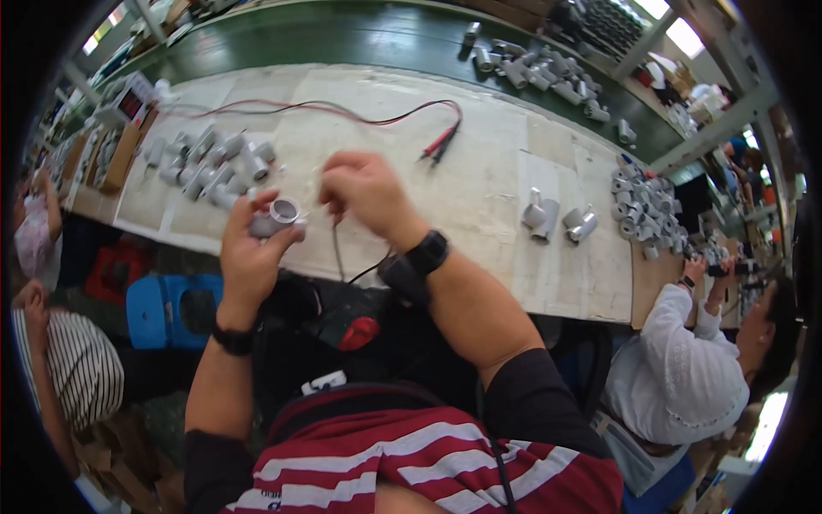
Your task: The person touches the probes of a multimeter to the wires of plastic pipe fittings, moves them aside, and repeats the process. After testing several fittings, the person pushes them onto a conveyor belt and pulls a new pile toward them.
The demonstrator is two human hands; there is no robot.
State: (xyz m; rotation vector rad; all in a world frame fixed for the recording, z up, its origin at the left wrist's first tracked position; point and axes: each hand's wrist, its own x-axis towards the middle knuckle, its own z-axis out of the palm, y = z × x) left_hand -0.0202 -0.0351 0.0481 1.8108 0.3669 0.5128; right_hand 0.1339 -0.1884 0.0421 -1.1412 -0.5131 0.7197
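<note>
My left hand (pixel 247 257) grips a silver-grey cylindrical housing (pixel 283 212), its round open end turned up and toward my right hand. A short side piece sticks out near my thumb. Just to the right, my right hand (pixel 364 190) is closed in a pinch, a small gap away from the housing. A thin dark cable (pixel 337 248) rises from the table's front edge to those pinched fingers; its end is hidden by them. Beyond my left hand lies a cluster of similar grey housings (pixel 205 163).
Red and black probe leads (pixel 441 144) run across the table from a meter (pixel 128 101) at the far left. A few housings (pixel 541 214) stand to the right, beside a larger pile (pixel 642 206). More lie on the green belt (pixel 342 43). A co-worker (pixel 685 360) sits at right.
</note>
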